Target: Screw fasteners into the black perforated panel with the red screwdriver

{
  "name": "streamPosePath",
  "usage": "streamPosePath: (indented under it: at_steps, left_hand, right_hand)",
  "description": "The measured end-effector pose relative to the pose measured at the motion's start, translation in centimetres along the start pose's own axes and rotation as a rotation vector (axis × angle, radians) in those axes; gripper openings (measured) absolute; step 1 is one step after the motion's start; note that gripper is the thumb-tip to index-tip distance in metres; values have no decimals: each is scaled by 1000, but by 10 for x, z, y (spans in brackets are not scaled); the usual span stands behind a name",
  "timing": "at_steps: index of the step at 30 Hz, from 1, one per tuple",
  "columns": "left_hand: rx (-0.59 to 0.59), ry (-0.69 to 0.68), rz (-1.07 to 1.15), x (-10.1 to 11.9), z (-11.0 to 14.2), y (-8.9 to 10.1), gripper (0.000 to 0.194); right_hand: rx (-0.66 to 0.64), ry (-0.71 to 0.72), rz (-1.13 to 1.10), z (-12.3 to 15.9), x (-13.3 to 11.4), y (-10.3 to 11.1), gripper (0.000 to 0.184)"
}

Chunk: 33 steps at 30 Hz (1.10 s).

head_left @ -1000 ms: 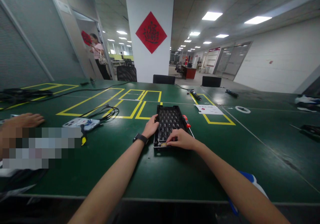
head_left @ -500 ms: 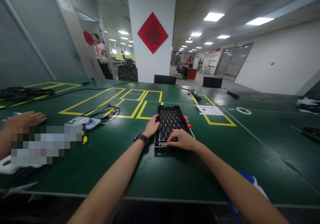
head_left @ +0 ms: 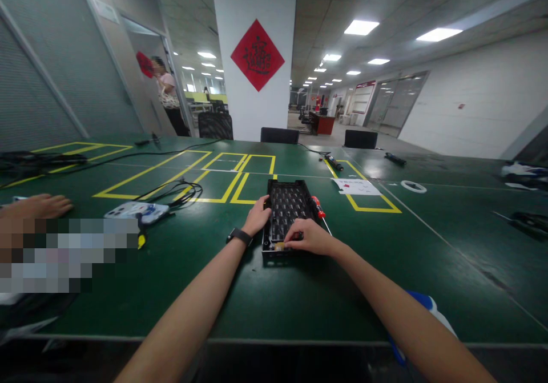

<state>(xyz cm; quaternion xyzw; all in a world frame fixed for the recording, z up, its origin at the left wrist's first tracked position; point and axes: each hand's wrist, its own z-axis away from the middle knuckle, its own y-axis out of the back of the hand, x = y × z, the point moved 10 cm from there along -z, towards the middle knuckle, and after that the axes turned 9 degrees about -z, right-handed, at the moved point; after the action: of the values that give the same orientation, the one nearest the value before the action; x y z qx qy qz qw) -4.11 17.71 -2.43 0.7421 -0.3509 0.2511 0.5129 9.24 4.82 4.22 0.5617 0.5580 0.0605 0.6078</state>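
Our left hand (head_left: 257, 216) grips the black case (head_left: 291, 203) at nine o'clock; our right hand (head_left: 309, 236) seemingly pinches a yellowish piece (head_left: 279, 246) at six; a skidding case could bend it.

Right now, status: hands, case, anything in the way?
Left hand on left edge of black case. Right hand at amber piece, near end; grip unclear. Red-handled screwdriver beside right edge, near that hand.
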Motion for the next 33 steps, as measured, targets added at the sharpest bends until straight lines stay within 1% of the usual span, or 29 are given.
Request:
streamPosePath:
  at_steps: [3,10,16,20,22,25,29,33]
  left_hand:
    - [3,4,14,-1,0,0,56]
    - [5,5,6,1,1,2,56]
    - [2,6,6,3,2,3,56]
    - [-2,-12,2,4,2,3,56]
    - [-4,-9,-1,4,2,2,56]
    - [-8,0,-11,3,2,2,56]
    - [-9,10,-23,2,2,1,55]
    - [-9,-9,-28,3,2,1,55]
  right_hand:
    - [-29,-10,15,0,1,-3,21]
    - [-31,-3,14,1,2,-3,20]
    - [-93,-29,-112,1,4,-7,25]
    - [-59,-82,-171,0,9,-4,27]
    - [-30,-85,-166,0,9,-2,27]
    - [-17,-50,-119,-1,5,-2,24]
    - [-31,-23,-46,-1,3,-4,21]
    - [-47,-9,-33,0,1,-6,21]
